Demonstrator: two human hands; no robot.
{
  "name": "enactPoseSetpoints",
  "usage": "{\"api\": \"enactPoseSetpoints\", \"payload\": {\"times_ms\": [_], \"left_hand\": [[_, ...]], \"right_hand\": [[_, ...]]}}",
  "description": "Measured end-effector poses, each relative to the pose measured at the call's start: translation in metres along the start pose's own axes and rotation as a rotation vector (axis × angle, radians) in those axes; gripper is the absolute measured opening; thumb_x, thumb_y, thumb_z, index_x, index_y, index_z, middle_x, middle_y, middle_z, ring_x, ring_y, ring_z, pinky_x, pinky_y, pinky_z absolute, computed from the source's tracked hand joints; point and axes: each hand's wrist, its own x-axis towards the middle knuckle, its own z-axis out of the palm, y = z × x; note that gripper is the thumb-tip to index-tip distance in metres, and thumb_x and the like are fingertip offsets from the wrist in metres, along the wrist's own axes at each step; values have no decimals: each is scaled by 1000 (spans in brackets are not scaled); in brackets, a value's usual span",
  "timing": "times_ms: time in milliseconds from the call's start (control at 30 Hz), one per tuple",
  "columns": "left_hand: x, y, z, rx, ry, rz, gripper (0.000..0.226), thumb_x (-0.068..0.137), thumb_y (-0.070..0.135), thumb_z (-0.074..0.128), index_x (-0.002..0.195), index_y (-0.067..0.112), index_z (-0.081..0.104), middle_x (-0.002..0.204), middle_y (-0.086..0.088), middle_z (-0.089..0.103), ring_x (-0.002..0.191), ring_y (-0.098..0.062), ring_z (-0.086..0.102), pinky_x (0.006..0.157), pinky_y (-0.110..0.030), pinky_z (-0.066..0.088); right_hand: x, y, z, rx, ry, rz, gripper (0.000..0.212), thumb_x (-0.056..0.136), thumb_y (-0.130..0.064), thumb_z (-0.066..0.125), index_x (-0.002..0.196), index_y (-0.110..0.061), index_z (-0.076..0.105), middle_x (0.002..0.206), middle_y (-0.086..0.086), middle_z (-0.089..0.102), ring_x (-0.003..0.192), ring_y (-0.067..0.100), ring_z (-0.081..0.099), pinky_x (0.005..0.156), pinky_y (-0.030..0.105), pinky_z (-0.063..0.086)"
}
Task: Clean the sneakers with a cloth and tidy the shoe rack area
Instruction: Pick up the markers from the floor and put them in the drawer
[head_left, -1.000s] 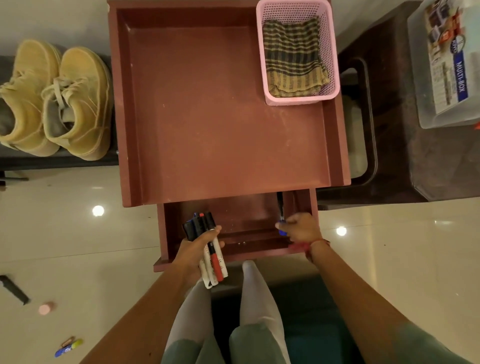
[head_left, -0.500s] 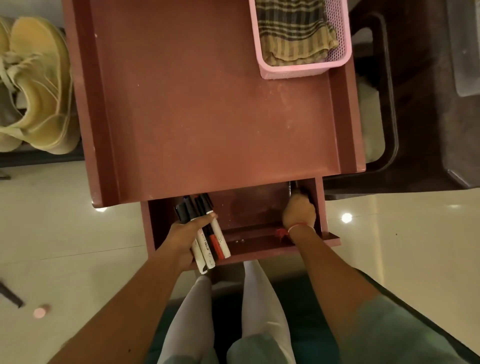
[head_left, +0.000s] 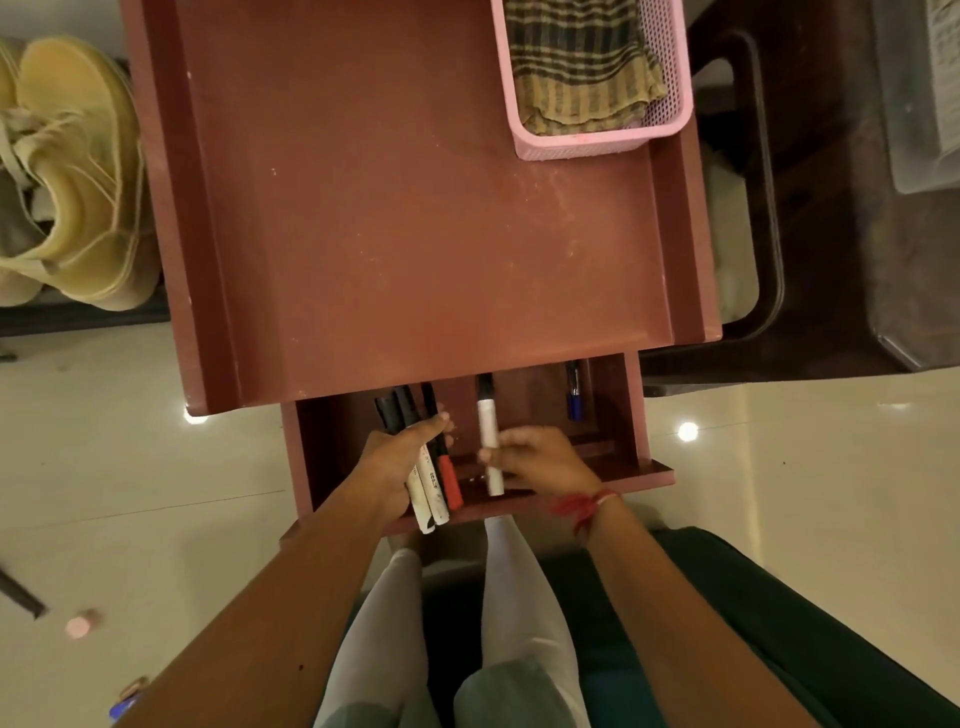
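gathering markers from open drawer (head_left: 634, 475), lower centre of frame. left hand (head_left: 397, 462) curled round bundle of markers (head_left: 434, 486). right hand (head_left: 545, 462) pinching single white marker (head_left: 488, 426) at mid-barrel, black cap pointing up frame. markers look light, stiff, smooth; likely to slip from loose bundle, best held mid-barrel. blue pen (head_left: 573, 397) lies alone at drawer's right. cloth (head_left: 582, 62) soft, folded in pink basket (head_left: 597, 143), upper right. sneakers (head_left: 78, 182) upper left, well apart from both hands.

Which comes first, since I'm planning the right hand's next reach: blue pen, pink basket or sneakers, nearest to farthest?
1. Blue pen, in the drawer, just beyond the right hand.
2. Pink basket, farther back, right side.
3. Sneakers, far left.
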Motion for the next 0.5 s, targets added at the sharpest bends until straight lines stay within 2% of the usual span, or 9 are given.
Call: {"api": "enactPoseSetpoints", "payload": {"times_ms": [33, 100, 167, 233, 300, 400, 500], "left_hand": [[0, -1, -2, -8, 3, 19, 6, 82, 18, 73, 85, 13, 72, 84, -4, 74, 78, -17, 68, 67, -30, 50], [1, -2, -6, -1, 9, 44, 6, 83, 18, 73, 86, 13, 71, 87, -4, 75, 82, -17, 70, 76, -33, 52], [0, -4, -8, 11, 13, 56, 10, 84, 19, 72, 92, 13, 70, 92, -5, 75, 88, -18, 70, 80, -34, 52], [0, -6, -11, -16, 17, 46, 13, 84, 18, 71, 95, 12, 69, 95, -7, 75, 90, -20, 70, 79, -35, 51], [2, -8, -13, -42, 42, 13, 21, 81, 20, 75, 98, 10, 69, 97, -11, 73, 89, -26, 69, 77, -37, 53], [6, -10, -16, 10, 97, -39, 40, 74, 28, 80, 104, 7, 65, 98, -16, 67, 91, -34, 64, 82, -44, 51], [7, -10, -16, 24, 103, -34, 44, 71, 29, 82, 104, 6, 64, 96, -14, 64, 90, -32, 61, 82, -43, 48]], "right_hand": [[6, -1, -12, 6, 94, 29, 20, 81, -7, 68, 100, -5, 65, 99, 11, 67, 87, 20, 66, 75, 29, 56], [22, 0, -35, -200, 398, 30, 26, 78, -11, 72, 103, -5, 66, 104, 11, 67, 92, 23, 64, 84, 31, 52], [37, -2, -51, -499, 596, -11, 25, 78, -16, 73, 101, -5, 68, 102, 11, 68, 91, 24, 64, 76, 27, 46], [51, -5, -56, -681, 655, -42, 22, 79, -18, 72, 96, -5, 67, 98, 14, 69, 88, 27, 65, 69, 26, 45], [62, -9, -57, -800, 697, -55, 24, 80, -20, 72, 96, -4, 64, 97, 16, 68, 91, 32, 65, 71, 32, 50], [73, -10, -54, -1032, 702, -20, 32, 83, -24, 68, 105, -3, 59, 103, 17, 66, 98, 33, 64, 77, 37, 53], [78, -9, -52, -1185, 723, -4, 26, 89, -23, 61, 107, -4, 59, 105, 15, 66, 99, 31, 64, 77, 37, 53]]}}
